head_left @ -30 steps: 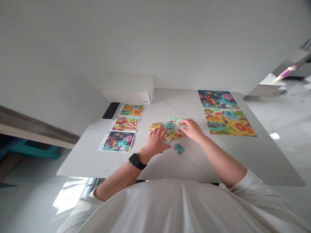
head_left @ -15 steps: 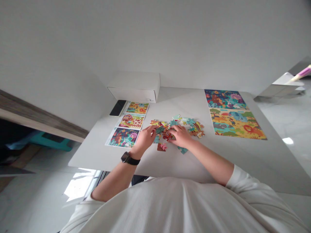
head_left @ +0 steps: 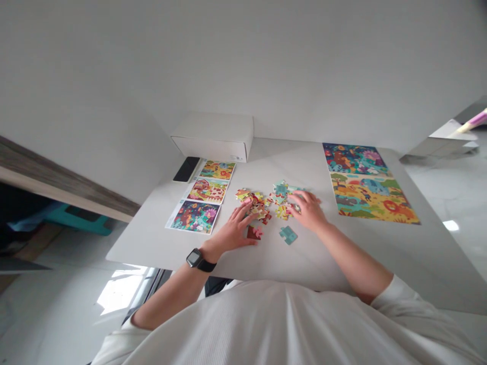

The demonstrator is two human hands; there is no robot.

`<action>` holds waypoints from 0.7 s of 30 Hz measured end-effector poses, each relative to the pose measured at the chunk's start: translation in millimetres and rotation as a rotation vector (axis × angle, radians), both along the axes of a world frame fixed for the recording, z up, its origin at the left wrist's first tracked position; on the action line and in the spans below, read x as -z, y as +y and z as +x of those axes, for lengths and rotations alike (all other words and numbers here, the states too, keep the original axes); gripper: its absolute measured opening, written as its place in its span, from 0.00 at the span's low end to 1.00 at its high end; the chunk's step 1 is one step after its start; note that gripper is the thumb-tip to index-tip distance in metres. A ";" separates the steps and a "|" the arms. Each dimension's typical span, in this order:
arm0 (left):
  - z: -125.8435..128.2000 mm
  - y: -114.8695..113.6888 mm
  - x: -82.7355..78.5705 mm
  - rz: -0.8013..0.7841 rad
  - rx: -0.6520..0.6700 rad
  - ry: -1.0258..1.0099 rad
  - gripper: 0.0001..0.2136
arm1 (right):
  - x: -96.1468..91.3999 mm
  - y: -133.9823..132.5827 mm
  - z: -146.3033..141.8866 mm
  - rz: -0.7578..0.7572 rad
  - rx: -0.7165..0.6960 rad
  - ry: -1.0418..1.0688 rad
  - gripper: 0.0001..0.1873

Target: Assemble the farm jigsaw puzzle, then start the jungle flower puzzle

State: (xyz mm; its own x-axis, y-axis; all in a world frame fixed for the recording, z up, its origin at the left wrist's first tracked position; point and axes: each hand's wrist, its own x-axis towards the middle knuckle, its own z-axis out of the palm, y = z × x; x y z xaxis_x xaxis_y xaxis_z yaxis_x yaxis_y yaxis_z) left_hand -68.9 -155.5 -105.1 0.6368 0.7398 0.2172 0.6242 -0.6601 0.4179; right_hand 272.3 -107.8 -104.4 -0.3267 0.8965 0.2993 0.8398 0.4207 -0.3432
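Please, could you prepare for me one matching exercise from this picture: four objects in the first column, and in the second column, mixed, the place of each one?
Column 1
1. white rectangular cardboard box
2. flat black rectangular phone
3. teal jigsaw piece lying apart
4. black-strapped wristwatch

Column 2
A. worn next to the left hand
B. on the table, nearer the person than the right hand
C. at the far side, by the pale wall
D. left of the small yellow printed picture

Right pairs: 1-C, 2-D, 3-B, 4-A
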 end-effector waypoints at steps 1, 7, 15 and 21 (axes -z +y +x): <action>5.3 1.0 2.5 0.002 0.003 0.001 0.41 | 3.1 3.0 9.1 0.018 0.077 0.014 0.23; 37.7 12.3 7.9 0.023 0.056 -0.044 0.26 | 25.1 12.8 26.5 -0.044 0.191 0.033 0.28; 7.7 50.1 13.7 0.106 -0.338 -0.169 0.25 | 12.6 23.5 31.4 -0.067 0.189 0.258 0.22; 11.3 70.4 26.5 -0.007 -0.360 -0.163 0.24 | -2.7 45.9 -11.1 -0.146 0.193 -0.046 0.18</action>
State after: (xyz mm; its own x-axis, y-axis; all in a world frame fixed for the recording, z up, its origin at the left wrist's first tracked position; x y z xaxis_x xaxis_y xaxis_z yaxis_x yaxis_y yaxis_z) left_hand -57.6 -85.1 -131.6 0.2937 0.9116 0.2877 0.7406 -0.4072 0.5345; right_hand 261.3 -61.9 -101.8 -0.1550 0.9764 0.1506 0.9159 0.1992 -0.3486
